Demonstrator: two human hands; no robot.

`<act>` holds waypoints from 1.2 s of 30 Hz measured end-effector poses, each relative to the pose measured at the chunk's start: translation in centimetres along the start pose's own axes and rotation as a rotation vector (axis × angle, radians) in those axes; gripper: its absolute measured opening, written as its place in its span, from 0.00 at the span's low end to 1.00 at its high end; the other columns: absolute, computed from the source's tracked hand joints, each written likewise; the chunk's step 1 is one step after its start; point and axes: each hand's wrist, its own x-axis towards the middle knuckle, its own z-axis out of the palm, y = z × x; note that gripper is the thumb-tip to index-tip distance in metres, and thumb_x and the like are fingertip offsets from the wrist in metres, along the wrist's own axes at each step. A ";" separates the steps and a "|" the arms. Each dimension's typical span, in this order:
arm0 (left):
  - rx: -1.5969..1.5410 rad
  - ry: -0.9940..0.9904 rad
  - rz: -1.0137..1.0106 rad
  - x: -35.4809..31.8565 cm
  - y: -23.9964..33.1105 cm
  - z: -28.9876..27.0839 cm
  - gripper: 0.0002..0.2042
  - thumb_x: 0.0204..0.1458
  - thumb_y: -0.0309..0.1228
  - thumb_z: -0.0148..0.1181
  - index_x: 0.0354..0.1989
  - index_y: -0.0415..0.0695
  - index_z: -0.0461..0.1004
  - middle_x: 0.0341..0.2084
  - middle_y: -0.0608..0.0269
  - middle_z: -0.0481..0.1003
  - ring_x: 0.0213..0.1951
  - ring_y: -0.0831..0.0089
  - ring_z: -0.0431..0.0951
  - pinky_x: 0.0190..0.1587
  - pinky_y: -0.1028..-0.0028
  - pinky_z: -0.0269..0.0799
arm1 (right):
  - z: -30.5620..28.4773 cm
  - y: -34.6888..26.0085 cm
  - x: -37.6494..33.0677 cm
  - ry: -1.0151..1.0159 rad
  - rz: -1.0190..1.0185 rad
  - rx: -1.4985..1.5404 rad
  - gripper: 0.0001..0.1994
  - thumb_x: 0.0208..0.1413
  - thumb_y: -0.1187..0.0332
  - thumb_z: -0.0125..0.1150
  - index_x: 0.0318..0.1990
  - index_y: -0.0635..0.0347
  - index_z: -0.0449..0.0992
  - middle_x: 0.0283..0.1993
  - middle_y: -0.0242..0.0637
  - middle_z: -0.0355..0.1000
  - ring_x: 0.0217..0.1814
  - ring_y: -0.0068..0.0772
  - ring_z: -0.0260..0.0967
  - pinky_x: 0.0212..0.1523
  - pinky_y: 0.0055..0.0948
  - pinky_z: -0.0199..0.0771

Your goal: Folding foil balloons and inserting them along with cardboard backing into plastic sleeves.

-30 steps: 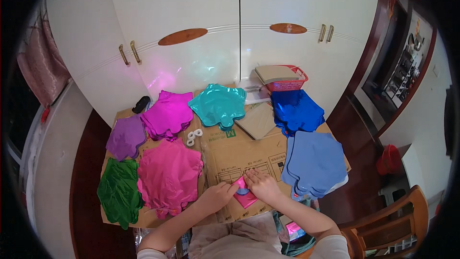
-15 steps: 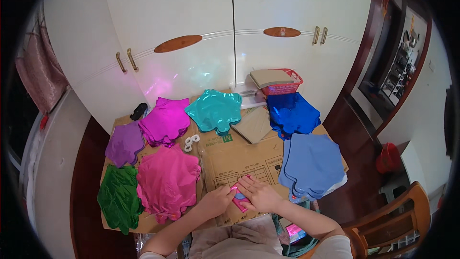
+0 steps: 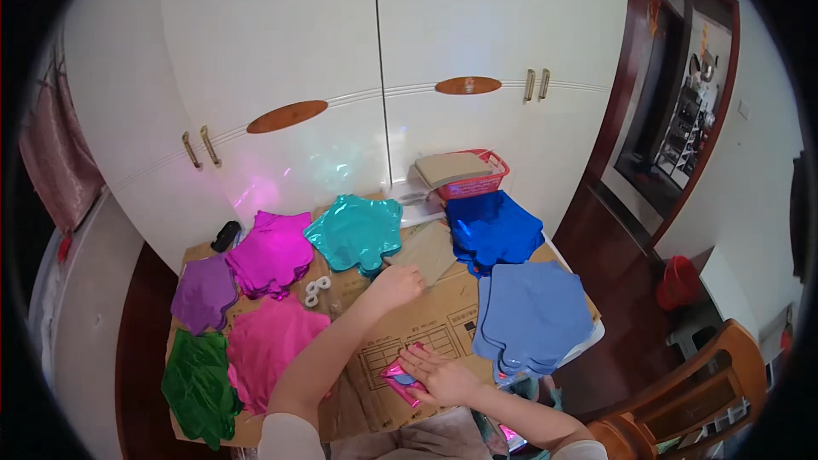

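My right hand [image 3: 439, 375] lies flat with fingers stretched over a small folded pink foil piece [image 3: 394, 372], a bluish patch showing on it. My left hand [image 3: 396, 284] reaches across the cardboard, by the near edge of a beige board [image 3: 433, 249]. Its fingers bend downward, and their tips are too unclear to show a grip. Just beyond that hand is a stack of teal foil shapes [image 3: 354, 232]. A stack of pink foil shapes [image 3: 274, 345] lies partly behind my left forearm.
Magenta [image 3: 268, 251], purple [image 3: 203, 294] and green [image 3: 200, 388] foil stacks lie left. Dark blue [image 3: 494, 230] and pale blue [image 3: 535, 311] stacks lie right. White rings [image 3: 313, 288] sit mid-table. A red basket [image 3: 486, 179] stands at the back, a wooden chair [image 3: 690, 392] at right.
My left hand has left the folded pink piece and moved forward to the beige board. My right hand stays on the pink piece. The whole view has shifted.
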 end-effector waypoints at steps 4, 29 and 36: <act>-0.049 -0.062 0.027 1.0 -0.6 -0.2 0.05 0.39 0.31 0.56 0.23 0.45 0.75 0.22 0.68 0.74 0.36 0.72 0.74 0.37 0.74 0.72 | 0.1 0.3 -0.2 -0.007 0.000 0.001 0.29 0.54 0.55 0.53 0.58 0.68 0.64 0.62 0.48 0.61 0.67 0.42 0.55 0.68 0.38 0.49; -0.233 0.094 -0.144 0.4 -1.6 -2.6 0.03 0.41 0.29 0.57 0.26 0.46 0.73 0.22 0.63 0.72 0.32 0.66 0.75 0.32 0.68 0.72 | 0.1 0.2 -0.2 -0.014 -0.011 0.004 0.33 0.52 0.50 0.55 0.58 0.69 0.63 0.62 0.50 0.60 0.66 0.45 0.55 0.68 0.39 0.49; -0.262 0.130 0.033 -3.5 3.1 -9.1 0.03 0.43 0.29 0.56 0.28 0.48 0.72 0.25 0.67 0.72 0.31 0.69 0.75 0.29 0.72 0.72 | -1.6 -1.6 -2.0 -0.098 -0.076 -0.025 0.40 0.46 0.45 0.58 0.57 0.73 0.62 0.62 0.54 0.58 0.67 0.50 0.54 0.68 0.41 0.48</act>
